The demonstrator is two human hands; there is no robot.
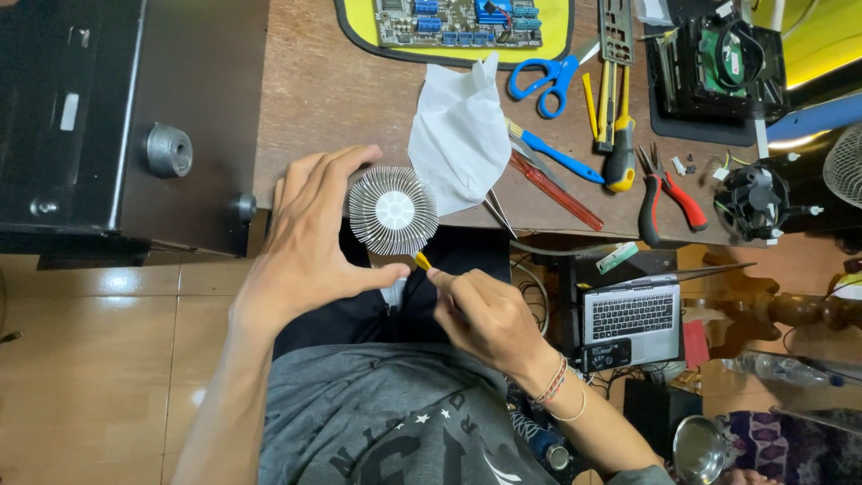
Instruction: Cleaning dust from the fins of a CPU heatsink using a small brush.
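at far left a black computer case (pixel 99 117) covers the desk (pixel 314 90) corner, and bare tiled floor (pixel 108 359) lies open below it. the left hand (pixel 305 238) is spread wide, fingers and thumb curved around the rim of a round finned heatsink (pixel 393 210), which it holds just off the desk's near edge, above the lap. the heatsink's flat face points up at the camera; being round, it shows no long axis. the right hand (pixel 485 314) is closed on a small yellow-tipped tool (pixel 422 261), whose tip points up-left at the heatsink's lower rim. a white tissue (pixel 460 135) lies just beside the heatsink. further right, blue scissors (pixel 543 79), a screwdriver (pixel 557 189), and red pliers (pixel 669 193) crowd the desk.
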